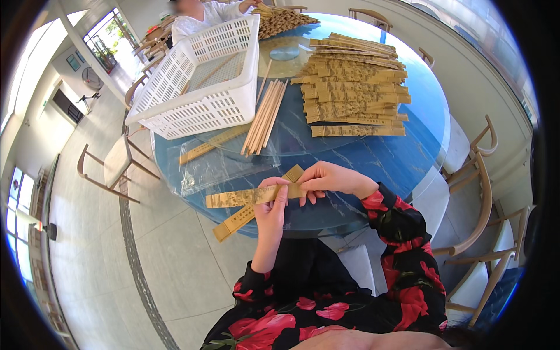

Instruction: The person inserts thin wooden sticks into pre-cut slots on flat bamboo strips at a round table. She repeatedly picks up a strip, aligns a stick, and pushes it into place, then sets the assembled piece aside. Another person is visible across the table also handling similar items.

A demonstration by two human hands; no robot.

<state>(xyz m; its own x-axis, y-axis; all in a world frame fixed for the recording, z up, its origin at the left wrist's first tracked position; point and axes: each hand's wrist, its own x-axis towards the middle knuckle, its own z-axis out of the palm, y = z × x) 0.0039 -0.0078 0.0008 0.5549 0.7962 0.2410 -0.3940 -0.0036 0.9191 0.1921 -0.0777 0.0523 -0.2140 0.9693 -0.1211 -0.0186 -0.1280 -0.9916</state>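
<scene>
Kraft-brown chopstick sleeves point(248, 197), two, crossing; left hand point(273, 201) and right hand point(326, 178) both pinching them, basket point(175, 76) sitting at eleven o'clock.

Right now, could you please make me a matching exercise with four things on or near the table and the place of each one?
Things:
1. white basket
2. bare chopsticks
3. pile of paper sleeves
4. clear plastic bag

Places:
A. table's right part
B. beside the basket, on the glass turntable
C. table's left edge
D. under one sleeve, near edge

Pairs: 1-C, 2-B, 3-A, 4-D
</scene>
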